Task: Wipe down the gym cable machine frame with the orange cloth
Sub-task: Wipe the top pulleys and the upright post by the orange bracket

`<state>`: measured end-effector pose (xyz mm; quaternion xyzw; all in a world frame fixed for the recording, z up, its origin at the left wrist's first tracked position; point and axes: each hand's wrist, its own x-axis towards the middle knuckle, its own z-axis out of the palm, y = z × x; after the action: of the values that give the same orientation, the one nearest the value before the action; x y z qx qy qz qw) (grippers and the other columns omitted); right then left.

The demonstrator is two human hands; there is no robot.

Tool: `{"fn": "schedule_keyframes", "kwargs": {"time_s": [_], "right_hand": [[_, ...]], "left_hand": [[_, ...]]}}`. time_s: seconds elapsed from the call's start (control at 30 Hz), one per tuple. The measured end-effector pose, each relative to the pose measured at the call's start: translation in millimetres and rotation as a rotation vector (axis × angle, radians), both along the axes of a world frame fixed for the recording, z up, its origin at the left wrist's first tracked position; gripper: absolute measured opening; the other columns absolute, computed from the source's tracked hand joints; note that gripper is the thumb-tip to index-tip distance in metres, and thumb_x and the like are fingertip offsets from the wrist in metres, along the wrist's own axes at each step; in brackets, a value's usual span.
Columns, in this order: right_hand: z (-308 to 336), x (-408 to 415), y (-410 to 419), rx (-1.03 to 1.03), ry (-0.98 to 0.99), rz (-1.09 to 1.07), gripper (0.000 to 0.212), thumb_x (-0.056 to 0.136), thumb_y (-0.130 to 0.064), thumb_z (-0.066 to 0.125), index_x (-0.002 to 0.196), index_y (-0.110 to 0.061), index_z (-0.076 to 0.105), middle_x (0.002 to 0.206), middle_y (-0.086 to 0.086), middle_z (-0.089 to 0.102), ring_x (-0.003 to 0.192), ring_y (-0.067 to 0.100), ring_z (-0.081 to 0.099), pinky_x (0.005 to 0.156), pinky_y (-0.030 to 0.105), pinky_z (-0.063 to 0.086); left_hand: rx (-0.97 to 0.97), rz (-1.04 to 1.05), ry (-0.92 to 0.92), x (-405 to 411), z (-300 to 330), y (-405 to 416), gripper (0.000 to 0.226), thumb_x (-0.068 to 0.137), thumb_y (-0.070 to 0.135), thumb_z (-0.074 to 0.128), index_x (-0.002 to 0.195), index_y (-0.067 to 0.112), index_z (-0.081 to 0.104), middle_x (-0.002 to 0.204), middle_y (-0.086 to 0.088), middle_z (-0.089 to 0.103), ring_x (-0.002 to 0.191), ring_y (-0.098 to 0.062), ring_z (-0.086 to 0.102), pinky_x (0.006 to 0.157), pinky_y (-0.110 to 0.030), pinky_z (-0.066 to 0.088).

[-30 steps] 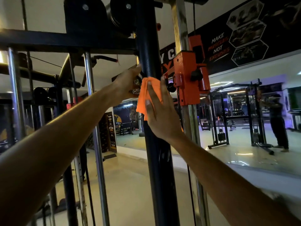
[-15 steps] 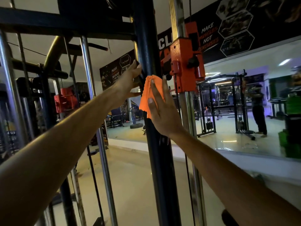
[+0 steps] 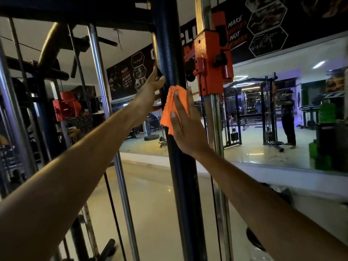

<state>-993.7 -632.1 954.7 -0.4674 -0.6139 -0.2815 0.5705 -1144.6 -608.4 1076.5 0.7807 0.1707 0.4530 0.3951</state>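
Both hands have slid a little down the post [image 3: 167, 53] against the orange carriage [image 3: 209, 59] since a second ago, so the wipe is travelling downward. Right hand [image 3: 185, 127] lies flat with fingers straight, pressing the cloth [image 3: 172, 110] against the front of the black upright just below and left of that carriage; part of the cloth hangs loose off the post's left edge. Left hand [image 3: 150, 87] rests on the post's left side slightly higher, thumb in front and fingers reaching behind where they are hidden, seemingly steadying rather than gripping hard. By my reading the step in hand is the pass along this upright, with most of its lower length not yet covered. Next comes a steady downward stroke keeping the palm's pressure even, and probably regathering the dangling corner so it does not slip off the narrow face. That face looks like textured painted steel, dusty-matte, so the cloth should drag somewhat. Beside it stand chrome guide rods [image 3: 105, 95] and a thin cable. Behind is a wall mirror [image 3: 263, 102] under dark slogan banners, reflecting other machines, and a pale glossy floor [image 3: 156, 213].
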Motion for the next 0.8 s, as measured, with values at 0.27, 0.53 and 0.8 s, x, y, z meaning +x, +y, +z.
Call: {"fn": "schedule_keyframes", "kwargs": {"time_s": [0.27, 0.53, 0.8], "right_hand": [[-86, -5, -4, -0.032, 0.009, -0.011, 0.063, 0.118, -0.034, 0.037, 0.175, -0.030, 0.011, 0.182, -0.002, -0.015, 0.166, 0.031, 0.015, 0.094, 0.059, 0.064], [11, 10, 7, 0.040, -0.014, 0.067, 0.062, 0.120, -0.040, 0.034, 0.175, -0.031, 0.008, 0.182, 0.002, -0.012, 0.167, 0.035, 0.014, 0.107, 0.058, 0.058], [-66, 10, 2, -0.028, 0.028, 0.150, 0.064, 0.120, -0.032, 0.036, 0.175, -0.033, 0.005, 0.182, -0.003, -0.016, 0.166, 0.020, -0.001, 0.095, 0.057, 0.064]], "left_hand": [[-0.055, 0.012, 0.006, 3, -21, 4, 0.063, 0.114, 0.036, 0.048, 0.168, 0.047, 0.019, 0.160, -0.002, 0.047, 0.141, -0.030, 0.054, 0.111, -0.055, 0.051], [-0.075, 0.111, -0.058, 11, -11, -2, 0.052, 0.114, 0.040, 0.044, 0.165, 0.045, 0.032, 0.143, 0.000, 0.061, 0.121, -0.028, 0.066, 0.092, -0.047, 0.058], [-0.052, 0.165, -0.021, 11, -20, -3, 0.048, 0.115, 0.041, 0.040, 0.163, 0.043, 0.037, 0.142, 0.009, 0.062, 0.120, -0.021, 0.070, 0.089, -0.039, 0.058]]}}
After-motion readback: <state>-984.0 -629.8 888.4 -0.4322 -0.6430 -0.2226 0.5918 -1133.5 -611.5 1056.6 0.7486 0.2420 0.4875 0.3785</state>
